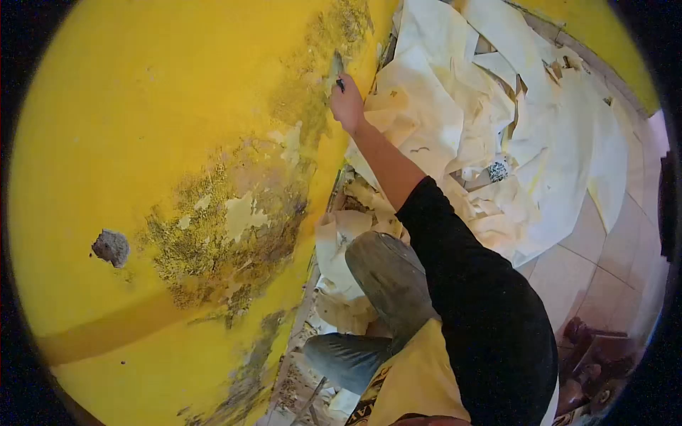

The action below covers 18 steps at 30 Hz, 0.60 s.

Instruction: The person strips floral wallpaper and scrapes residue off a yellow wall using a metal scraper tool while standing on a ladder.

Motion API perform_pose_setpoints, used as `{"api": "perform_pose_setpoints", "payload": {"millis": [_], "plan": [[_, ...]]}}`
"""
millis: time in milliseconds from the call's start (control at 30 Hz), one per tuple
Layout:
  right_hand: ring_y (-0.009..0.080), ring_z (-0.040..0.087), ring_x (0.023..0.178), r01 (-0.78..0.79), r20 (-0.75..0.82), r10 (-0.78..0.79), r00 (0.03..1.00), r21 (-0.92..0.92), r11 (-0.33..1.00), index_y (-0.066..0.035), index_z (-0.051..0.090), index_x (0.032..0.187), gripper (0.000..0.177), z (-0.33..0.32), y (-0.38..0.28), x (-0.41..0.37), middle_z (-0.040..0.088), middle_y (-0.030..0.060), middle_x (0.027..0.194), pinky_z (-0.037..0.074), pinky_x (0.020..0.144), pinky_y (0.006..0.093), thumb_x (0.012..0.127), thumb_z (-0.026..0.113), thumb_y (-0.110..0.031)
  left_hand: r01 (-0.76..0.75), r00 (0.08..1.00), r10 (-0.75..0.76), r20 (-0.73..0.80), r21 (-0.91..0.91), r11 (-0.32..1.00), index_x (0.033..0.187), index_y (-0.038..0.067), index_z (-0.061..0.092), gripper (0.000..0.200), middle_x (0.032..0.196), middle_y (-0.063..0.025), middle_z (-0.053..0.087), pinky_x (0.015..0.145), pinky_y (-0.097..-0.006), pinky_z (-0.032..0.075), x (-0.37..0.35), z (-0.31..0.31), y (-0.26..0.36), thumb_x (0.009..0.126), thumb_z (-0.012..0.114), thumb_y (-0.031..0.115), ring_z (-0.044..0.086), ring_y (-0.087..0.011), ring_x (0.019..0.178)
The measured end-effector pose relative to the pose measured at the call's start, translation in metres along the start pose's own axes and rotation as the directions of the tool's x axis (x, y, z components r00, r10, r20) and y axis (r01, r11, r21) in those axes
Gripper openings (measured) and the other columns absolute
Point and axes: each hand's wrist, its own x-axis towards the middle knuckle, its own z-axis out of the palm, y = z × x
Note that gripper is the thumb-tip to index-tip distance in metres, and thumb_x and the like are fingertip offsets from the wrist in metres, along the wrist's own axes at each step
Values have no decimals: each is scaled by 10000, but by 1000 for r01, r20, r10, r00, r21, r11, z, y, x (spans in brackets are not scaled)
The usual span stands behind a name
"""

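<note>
My right hand (347, 105) is closed round the dark handle of a scraper (337, 65) at the upper middle. The scraper's blade lies against the yellow wall (142, 128), over a stained, peeling area beside the wall's lower edge. Below and left of the hand, a large mouldy patch (213, 241) shows dark specks and pale bare spots. My right arm, in a black sleeve, reaches up from the lower right. My left hand is not visible.
Crumpled white sheets (568, 170) cover much of the tiled floor (568, 277). My bent knees (383, 273) are close to the wall. Debris (295, 383) lines its base. A hole (111, 248) is in the wall at left. Dark reddish objects (593, 355) stand at lower right.
</note>
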Motion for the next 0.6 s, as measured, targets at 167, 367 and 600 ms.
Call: {"api": "perform_pose_setpoints", "payload": {"millis": [167,367,600], "plan": [[381,640,888,197,27,-195,980,-94,976,9,467,1356,451,0,-5,-53,643,260,993,484,784,443,935,484,-151,-14,999,15,-40,45,999,1509,-50,189,866,1549,-300,195,1176,-496,200,11,20,-20,985,211,638,193,-432,1441],[370,651,891,134,20,-132,991,-100,986,-16,461,1393,460,-14,3,13,664,232,1003,496,797,431,952,463,-149,95,995,-96,35,30,995,1509,-55,182,895,1551,-301,189,1175,-492,198,8,-3,7,974,189,662,192,-440,1441],[361,644,896,118,-6,-120,993,-109,987,-37,428,1438,498,-22,-18,55,667,202,1008,497,834,435,955,453,-157,57,998,-58,27,44,997,1516,-42,174,906,1566,-287,160,1189,-473,164,8,6,-6,966,198,677,171,-419,1455]]}}
